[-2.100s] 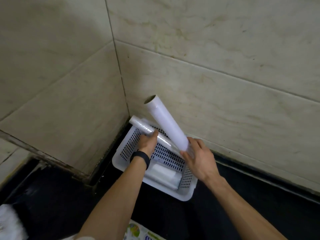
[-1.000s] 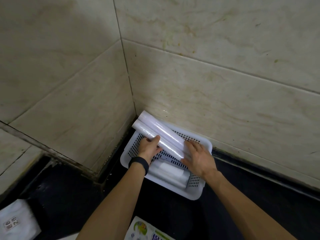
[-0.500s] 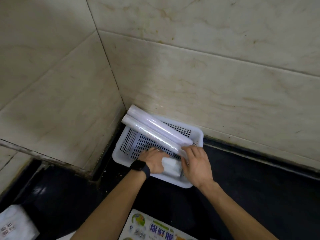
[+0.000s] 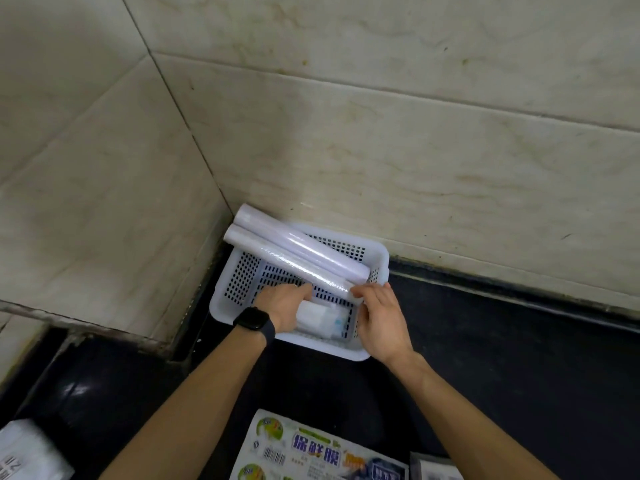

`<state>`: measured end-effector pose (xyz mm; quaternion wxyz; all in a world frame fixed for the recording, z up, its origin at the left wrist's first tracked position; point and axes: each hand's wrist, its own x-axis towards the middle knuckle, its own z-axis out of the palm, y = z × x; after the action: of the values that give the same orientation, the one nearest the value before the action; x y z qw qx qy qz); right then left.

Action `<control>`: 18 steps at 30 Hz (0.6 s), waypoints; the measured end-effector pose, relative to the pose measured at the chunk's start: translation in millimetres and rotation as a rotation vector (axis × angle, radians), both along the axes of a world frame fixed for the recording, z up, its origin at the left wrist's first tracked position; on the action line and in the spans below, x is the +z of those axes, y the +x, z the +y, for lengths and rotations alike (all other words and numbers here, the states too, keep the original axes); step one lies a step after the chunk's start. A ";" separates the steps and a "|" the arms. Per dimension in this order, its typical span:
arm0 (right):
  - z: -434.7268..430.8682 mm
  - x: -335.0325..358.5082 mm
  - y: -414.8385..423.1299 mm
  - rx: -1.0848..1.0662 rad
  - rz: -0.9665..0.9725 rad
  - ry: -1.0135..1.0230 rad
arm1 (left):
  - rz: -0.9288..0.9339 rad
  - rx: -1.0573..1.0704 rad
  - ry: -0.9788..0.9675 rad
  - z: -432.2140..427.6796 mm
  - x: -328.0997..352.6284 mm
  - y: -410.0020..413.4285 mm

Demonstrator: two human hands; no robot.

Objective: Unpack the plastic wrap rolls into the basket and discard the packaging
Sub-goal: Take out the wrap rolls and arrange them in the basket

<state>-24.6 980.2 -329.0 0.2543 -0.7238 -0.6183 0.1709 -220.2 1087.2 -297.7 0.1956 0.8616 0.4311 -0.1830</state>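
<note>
A white perforated basket point(image 4: 227, 296) sits in the corner of the dark counter against the tiled walls. Two long plastic wrap rolls lie diagonally across it, side by side: the far roll point(image 4: 311, 242) and the near roll point(image 4: 277, 256), their upper-left ends sticking out over the rim. My right hand point(image 4: 381, 318) rests its fingertips on the near roll's lower end at the basket's right side. Inside the basket, my left hand point(image 4: 282, 304), with a black watch on the wrist, lies on a white wrapped packet point(image 4: 323, 317). The printed packaging point(image 4: 311, 452) lies flat at the counter's front edge.
Beige marble-look tiles point(image 4: 381, 150) close the corner behind and to the left of the basket. A white package point(image 4: 27, 455) lies at the bottom left. A grey boxed item point(image 4: 436, 467) shows at the bottom edge, right of the packaging.
My right hand lowered the second roll into the basket beside the first. My left hand left the near roll and dropped onto the white packet inside the basket.
</note>
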 end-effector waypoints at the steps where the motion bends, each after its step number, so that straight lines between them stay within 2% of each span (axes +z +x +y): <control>1: -0.2 0.5 0.0 0.006 0.007 -0.010 | 0.004 -0.006 0.005 0.9 1.2 -2.9; 12: -0.7 4.6 -0.9 0.010 -0.001 -0.039 | -0.014 0.006 -0.024 3.9 -3.4 -15.9; 18: -0.8 2.2 0.2 0.012 -0.002 -0.030 | -0.097 0.035 0.013 3.9 -5.5 -23.3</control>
<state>-24.4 979.5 -326.8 0.2419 -0.7238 -0.6203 0.1812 -243.5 1091.1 -303.1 0.2140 0.8630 0.4374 -0.1349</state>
